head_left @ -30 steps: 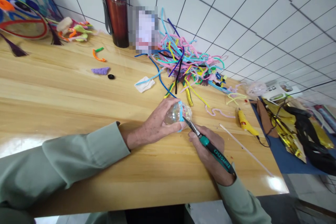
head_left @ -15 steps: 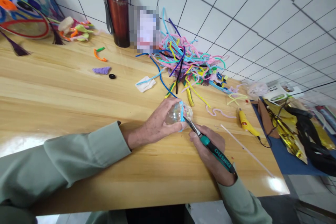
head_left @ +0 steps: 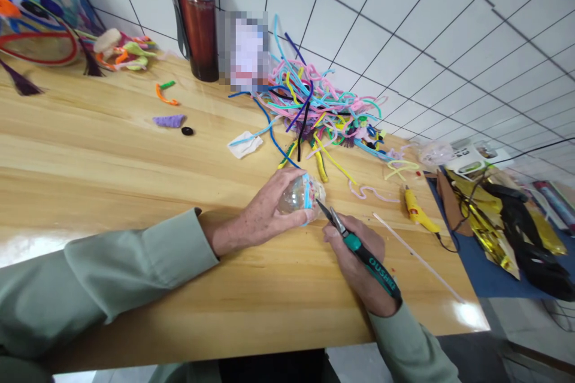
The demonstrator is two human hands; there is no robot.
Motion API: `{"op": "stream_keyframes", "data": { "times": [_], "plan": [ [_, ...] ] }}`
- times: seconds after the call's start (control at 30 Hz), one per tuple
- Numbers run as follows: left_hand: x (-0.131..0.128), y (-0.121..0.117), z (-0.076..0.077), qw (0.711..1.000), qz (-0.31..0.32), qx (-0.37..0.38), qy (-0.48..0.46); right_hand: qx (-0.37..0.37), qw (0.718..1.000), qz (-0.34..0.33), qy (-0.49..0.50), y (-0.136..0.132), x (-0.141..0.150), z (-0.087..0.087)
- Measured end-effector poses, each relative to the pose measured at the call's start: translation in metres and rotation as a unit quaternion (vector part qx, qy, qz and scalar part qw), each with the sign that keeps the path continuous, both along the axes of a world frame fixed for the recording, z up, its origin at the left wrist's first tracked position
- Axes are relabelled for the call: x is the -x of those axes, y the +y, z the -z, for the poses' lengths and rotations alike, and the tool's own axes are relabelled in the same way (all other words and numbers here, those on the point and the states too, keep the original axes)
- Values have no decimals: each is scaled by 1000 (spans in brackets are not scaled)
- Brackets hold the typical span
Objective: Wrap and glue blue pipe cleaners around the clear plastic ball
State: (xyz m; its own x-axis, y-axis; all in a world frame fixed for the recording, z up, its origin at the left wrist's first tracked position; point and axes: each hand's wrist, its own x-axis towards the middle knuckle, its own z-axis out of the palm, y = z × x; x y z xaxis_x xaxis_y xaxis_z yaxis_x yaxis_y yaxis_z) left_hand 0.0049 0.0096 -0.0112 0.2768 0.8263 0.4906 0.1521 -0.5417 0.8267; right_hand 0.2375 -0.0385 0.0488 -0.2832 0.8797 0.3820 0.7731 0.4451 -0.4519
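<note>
The left hand (head_left: 265, 209) is curled partway and clamped round a clear ball (head_left: 291, 196), its fingers over the far side and its thumb along the near side. A light-blue band (head_left: 307, 190) circles the ball, and small coloured bits show at the end facing 3 o'clock. The right hand (head_left: 345, 264) is closed about a dark cutting tool (head_left: 376, 269) with green-and-black handles, its blades slightly parted and aimed toward 10 o'clock. The tips stand right at the ball's coloured end; whether they touch it, I cannot tell. The two hands are apart, with the ball and the blades between them.

From the left hand, the ball sits toward 2 or 3 o'clock, in its grip; from the right hand, it lies toward 10 or 11, just beyond the blades. It is over the wooden table (head_left: 251, 293), though contact with the wood is hidden.

Taking the ball as centre, a tangled heap of fuzzy stems (head_left: 309, 99) lies at 12 o'clock, a yellow glue gun (head_left: 418, 210) at 3, a pale thin stick (head_left: 417, 256) near 4, a white slip (head_left: 243, 146) at 10 and a red flask (head_left: 196, 24) at 11.
</note>
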Motion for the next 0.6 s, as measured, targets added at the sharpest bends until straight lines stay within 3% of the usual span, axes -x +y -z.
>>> {"op": "stream_keyframes", "data": {
  "times": [0.2, 0.43, 0.5, 0.6],
  "plan": [
    [1, -1, -1, 1000, -4, 2, 3, -20, 999, -42, 15, 2, 1, 2],
    [1, -2, -3, 1000, 0, 18, -12, -25, 997, -40, 55, 2, 4, 2],
    [3, -2, -4, 1000, 3, 25, -8, -11, 996, -41, 78, 1, 4, 1],
    [6, -5, -6, 999, -5, 53, 7, 59, 983, 17, 174, 1, 1, 3]
  ]
}}
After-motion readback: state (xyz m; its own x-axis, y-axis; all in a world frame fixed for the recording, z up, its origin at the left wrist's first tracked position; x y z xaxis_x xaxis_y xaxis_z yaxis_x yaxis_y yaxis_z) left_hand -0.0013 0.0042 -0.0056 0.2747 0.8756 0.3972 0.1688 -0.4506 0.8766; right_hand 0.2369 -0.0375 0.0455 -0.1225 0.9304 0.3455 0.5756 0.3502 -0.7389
